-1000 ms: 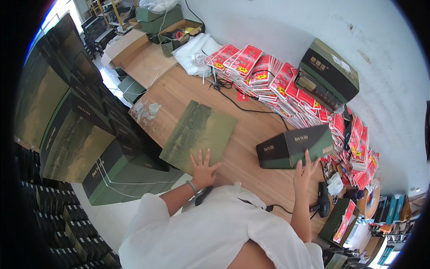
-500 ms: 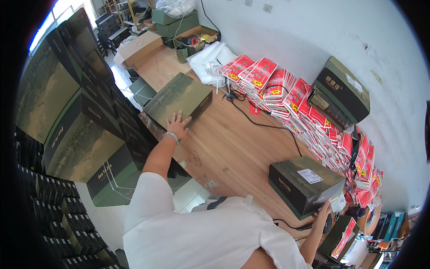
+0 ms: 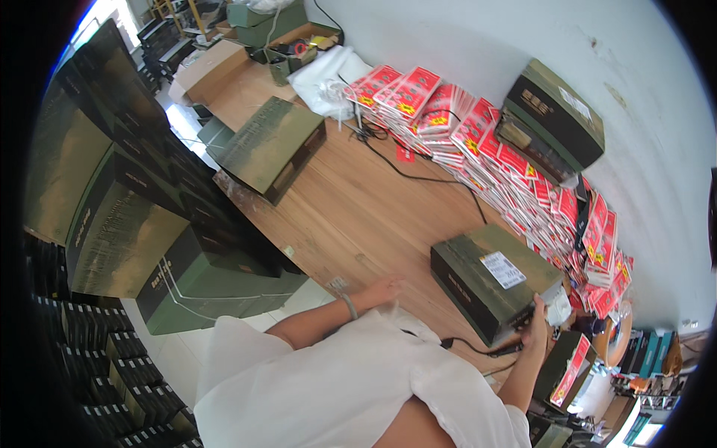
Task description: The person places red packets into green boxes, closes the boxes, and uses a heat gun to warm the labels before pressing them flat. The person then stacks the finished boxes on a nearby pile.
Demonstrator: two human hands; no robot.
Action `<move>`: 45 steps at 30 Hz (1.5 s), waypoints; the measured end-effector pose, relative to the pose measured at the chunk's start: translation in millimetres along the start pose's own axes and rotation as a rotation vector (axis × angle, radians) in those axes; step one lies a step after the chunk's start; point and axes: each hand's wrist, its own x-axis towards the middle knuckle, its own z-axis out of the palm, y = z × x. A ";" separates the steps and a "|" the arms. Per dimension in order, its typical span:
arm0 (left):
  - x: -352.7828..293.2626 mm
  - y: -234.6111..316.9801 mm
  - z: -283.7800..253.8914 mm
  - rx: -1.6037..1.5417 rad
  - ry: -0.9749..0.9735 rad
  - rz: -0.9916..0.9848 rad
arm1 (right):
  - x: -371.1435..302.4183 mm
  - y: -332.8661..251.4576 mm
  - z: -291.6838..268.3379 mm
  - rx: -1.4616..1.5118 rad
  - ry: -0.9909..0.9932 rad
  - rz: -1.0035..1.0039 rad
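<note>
labelled box (image 3: 485,287) looks stiff, perhaps heavy; better hold opposite lower edges. right hand (image 3: 535,328) touches its right end, left hand (image 3: 381,291) is apart; each grip's closure i cannot tell.

White labels (image 3: 503,269) mark two green boxes (image 3: 478,299), pale lettering (image 3: 536,102) on their sides.

A single fisheye view looks steeply down from head height at the near side of the wooden desk (image 3: 366,224), close above the white shirt (image 3: 314,381), facing the wall (image 3: 448,45) behind the desk.
</note>
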 end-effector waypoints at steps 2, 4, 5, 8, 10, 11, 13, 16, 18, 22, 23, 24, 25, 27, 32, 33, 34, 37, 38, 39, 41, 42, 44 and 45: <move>-10.0 8.5 14.2 -0.134 -0.141 -0.068 | -7.2 -2.5 15.8 0.060 0.010 0.005; -13.7 23.8 16.5 -0.107 -0.219 -0.126 | -9.2 -4.8 30.1 0.059 0.042 0.027; -16.6 33.8 16.8 -0.019 -0.228 -0.156 | -8.5 -4.9 33.6 0.052 0.026 0.033; -24.5 82.4 22.9 0.131 -0.250 -0.207 | -2.9 2.6 43.4 0.050 -0.052 -0.020; -33.4 117.2 35.6 -0.041 -0.169 -0.297 | 2.8 17.2 51.2 0.083 -0.131 -0.151; -38.0 132.5 43.1 -0.247 -0.085 -0.368 | 7.0 29.3 55.0 0.089 -0.184 -0.215; -49.1 143.4 52.4 -0.525 0.090 -0.382 | -15.2 27.6 75.1 0.180 -0.358 -0.184; -72.8 143.1 51.8 -0.685 0.267 -0.222 | -40.1 25.9 107.9 0.309 -0.666 -0.263; -91.8 136.4 38.1 -0.763 0.289 -0.102 | -41.3 34.0 124.3 0.304 -0.801 -0.351; -156.2 163.3 45.4 -0.712 0.653 0.226 | -58.3 25.3 166.1 0.303 -1.160 -0.421; -175.3 157.5 46.3 -0.712 0.731 0.307 | -74.1 24.7 177.3 0.304 -1.203 -0.424; -192.5 153.7 49.3 -0.714 0.804 0.381 | -83.6 23.8 185.2 0.301 -1.235 -0.425; -212.2 151.8 53.8 -0.712 0.920 0.468 | -87.6 22.8 194.1 0.262 -1.229 -0.378; -263.6 137.9 64.9 -0.726 1.010 0.510 | -90.7 20.2 212.4 0.169 -1.216 -0.308; -365.4 103.2 141.6 -0.880 1.436 0.509 | -41.2 46.3 211.4 -0.122 -1.140 -0.294; -375.6 92.3 158.0 -0.975 1.515 0.527 | -37.9 49.1 207.1 -0.157 -1.134 -0.294; -384.2 80.0 174.1 -1.072 1.587 0.546 | -35.6 53.2 205.9 -0.208 -1.127 -0.277; -397.1 6.1 201.1 -1.350 1.829 0.521 | -32.0 60.6 197.7 -0.334 -1.097 -0.257; -398.9 -12.4 206.7 -1.417 1.899 0.514 | -28.8 65.1 197.4 -0.351 -1.103 -0.267; -399.9 -22.1 206.5 -1.501 2.032 0.487 | -28.3 68.2 198.3 -0.352 -1.101 -0.279; -408.5 -58.8 205.2 -1.742 2.256 0.467 | -28.5 71.0 201.0 -0.358 -1.110 -0.316; -415.7 -72.0 202.9 -1.862 2.362 0.455 | -29.5 70.8 203.9 -0.356 -1.114 -0.336; -438.0 -91.4 195.1 -1.918 2.542 0.449 | -33.4 67.7 208.2 -0.367 -1.121 -0.387; -450.7 -95.8 192.9 -1.931 2.643 0.440 | -34.6 67.4 208.9 -0.374 -1.126 -0.405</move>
